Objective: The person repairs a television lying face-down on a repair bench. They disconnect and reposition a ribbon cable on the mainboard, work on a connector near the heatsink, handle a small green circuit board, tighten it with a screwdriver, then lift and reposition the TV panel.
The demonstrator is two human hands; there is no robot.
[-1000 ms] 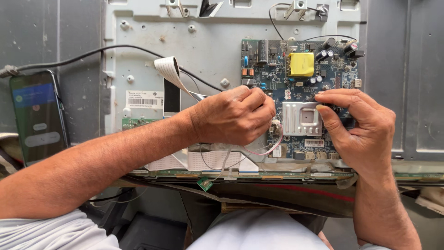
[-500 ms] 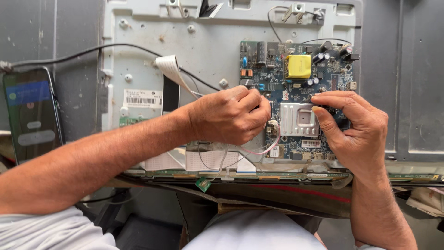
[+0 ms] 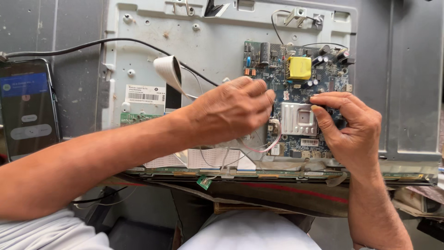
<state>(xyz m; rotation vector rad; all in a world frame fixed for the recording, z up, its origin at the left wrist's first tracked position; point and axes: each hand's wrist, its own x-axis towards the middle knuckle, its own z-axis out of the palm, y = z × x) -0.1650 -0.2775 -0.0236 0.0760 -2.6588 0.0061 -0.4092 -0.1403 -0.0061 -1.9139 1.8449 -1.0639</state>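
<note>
Grey sheet-metal back panel (image 3: 208, 60) of a flat screen fills most of the frame, lying flat before the seated person. Blue-green circuit board (image 3: 296, 106) sits at upper right of centre, carrying a yellow transformer (image 3: 299, 68), several dark capacitors at its top edge and a silver heat shield (image 3: 298, 119) at its middle.

Left hand (image 3: 233, 111) reaches in from the lower left, fingers curled and bunched together at the board's left edge; what the tips pinch is hidden. Right hand (image 3: 347, 132) comes up from the lower right, thumb and forefinger pressed together on a small dark part just above the shield's right corner.

White ribbon cable (image 3: 169, 71) loops left of the left hand; a thin pink wire (image 3: 266, 148) curves below it. Black cable (image 3: 92, 44) runs across the upper left. Smartphone (image 3: 27, 109) with a lit screen lies at far left.
</note>
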